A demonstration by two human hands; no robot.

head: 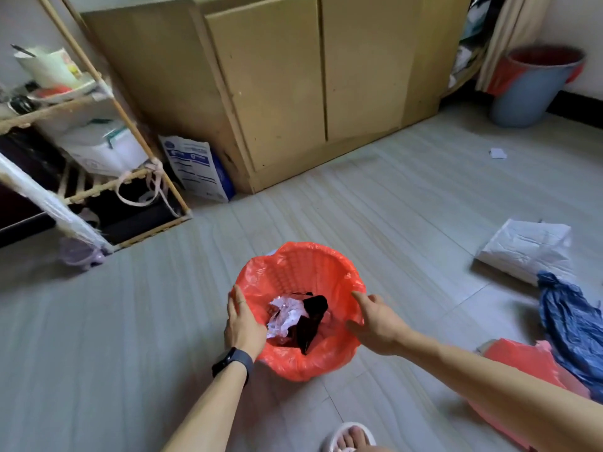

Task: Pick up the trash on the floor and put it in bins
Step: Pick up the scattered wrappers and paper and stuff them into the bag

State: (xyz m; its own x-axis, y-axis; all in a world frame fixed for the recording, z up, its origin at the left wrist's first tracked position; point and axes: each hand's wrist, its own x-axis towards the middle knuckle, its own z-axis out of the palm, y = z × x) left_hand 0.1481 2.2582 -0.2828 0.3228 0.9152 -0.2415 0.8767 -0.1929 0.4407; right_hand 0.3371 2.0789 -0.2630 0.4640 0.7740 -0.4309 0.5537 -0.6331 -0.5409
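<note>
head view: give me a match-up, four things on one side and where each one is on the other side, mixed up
Things:
1. bucket
2. crumpled paper
3. white scrap
4. watch

Places:
a. on the left wrist
b. inside the bin
c. lying flat on the open floor
d. standing beside the curtain

Pairs: 1-d, 2-b, 3-c, 4-a
</note>
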